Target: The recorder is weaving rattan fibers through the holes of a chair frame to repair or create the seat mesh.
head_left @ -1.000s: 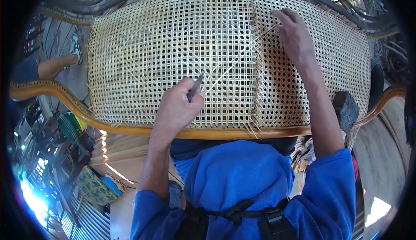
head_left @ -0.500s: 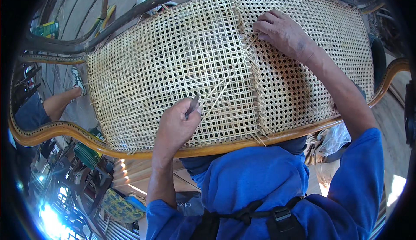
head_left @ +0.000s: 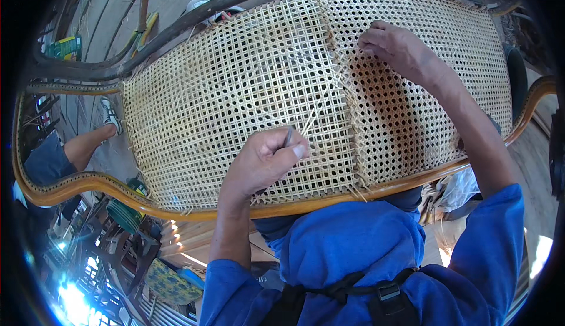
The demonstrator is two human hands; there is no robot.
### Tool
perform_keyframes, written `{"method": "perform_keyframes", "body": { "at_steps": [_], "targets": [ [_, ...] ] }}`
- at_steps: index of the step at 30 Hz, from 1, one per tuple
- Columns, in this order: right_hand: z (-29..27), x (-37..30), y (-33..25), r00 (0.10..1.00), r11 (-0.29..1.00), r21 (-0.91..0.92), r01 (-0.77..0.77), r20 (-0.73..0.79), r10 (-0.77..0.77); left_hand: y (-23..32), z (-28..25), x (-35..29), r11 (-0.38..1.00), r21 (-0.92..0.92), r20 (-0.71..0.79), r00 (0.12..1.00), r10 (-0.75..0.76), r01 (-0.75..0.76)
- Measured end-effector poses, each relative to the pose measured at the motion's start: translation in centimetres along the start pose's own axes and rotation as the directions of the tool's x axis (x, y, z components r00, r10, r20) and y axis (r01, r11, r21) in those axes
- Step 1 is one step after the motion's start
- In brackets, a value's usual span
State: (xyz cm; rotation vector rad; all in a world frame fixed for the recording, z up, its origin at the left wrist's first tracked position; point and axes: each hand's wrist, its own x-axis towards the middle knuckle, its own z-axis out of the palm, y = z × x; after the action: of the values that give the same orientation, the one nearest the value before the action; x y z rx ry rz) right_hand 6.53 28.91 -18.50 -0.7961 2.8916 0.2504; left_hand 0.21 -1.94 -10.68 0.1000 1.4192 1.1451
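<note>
A woven cane panel (head_left: 235, 84) in an open square weave lies before me, joined along a stitched seam (head_left: 346, 105) to a denser cane panel (head_left: 435, 84) on the right. Closed above the open weave, my left hand (head_left: 259, 161) grips a narrow dark metal tool (head_left: 288, 136) whose tip points up between thumb and fingers. Loose cane strands (head_left: 312, 115) run from near that hand toward the seam. My right hand (head_left: 397, 52) hovers over the denser panel, just right of the seam, its fingers pressed together; whatever they pinch is too small to make out.
A glossy wooden frame (head_left: 282, 209) with curved ends borders the near side. Along the far side runs a dark rail (head_left: 235, 2). Another person's leg (head_left: 88, 146) shows at left. Green containers (head_left: 125, 213) and furniture parts stand lower left; a clear plastic bag (head_left: 462, 187) sits at right.
My left hand has shifted right and slightly up with the tool, nearer the loose strands. My right hand has moved right, away from the seam. The view has shifted slightly.
</note>
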Motion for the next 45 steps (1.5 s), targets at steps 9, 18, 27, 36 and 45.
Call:
{"method": "perform_keyframes", "body": {
  "at_steps": [9, 18, 27, 36, 45],
  "targets": [
    [-0.8, 1.2, 0.7, 0.914, 0.391, 0.852, -0.349, 0.217, 0.344, -1.8, -1.4, 0.5, 0.934, 0.356, 0.047, 0.997, -0.06, 0.04],
    [-0.6, 2.3, -3.4, 0.937, 0.733, 0.635, -0.244, -0.039, 0.346, -4.0, -3.2, -5.8, 0.963, 0.206, 0.019, 0.983, -0.18, 0.173],
    [0.1, 1.4, -3.3, 0.911, 0.756, 0.548, -0.357, 0.025, 0.412, -5.6, -4.1, -7.1, 0.979, -0.157, -0.105, 0.983, -0.149, 0.132],
    [-1.1, -0.4, -3.4, 0.772, 0.379, 0.851, -0.365, 0.049, 0.634, -7.2, -4.2, -7.3, 0.95, -0.253, -0.172, 0.975, 0.142, -0.183],
    [-6.8, -8.7, -12.3, 0.375, -0.093, 0.956, -0.278, 0.197, 0.906, -1.9, -4.2, -9.1, 0.947, 0.208, -0.723, 0.614, 0.319, -0.246]
  ]
}}
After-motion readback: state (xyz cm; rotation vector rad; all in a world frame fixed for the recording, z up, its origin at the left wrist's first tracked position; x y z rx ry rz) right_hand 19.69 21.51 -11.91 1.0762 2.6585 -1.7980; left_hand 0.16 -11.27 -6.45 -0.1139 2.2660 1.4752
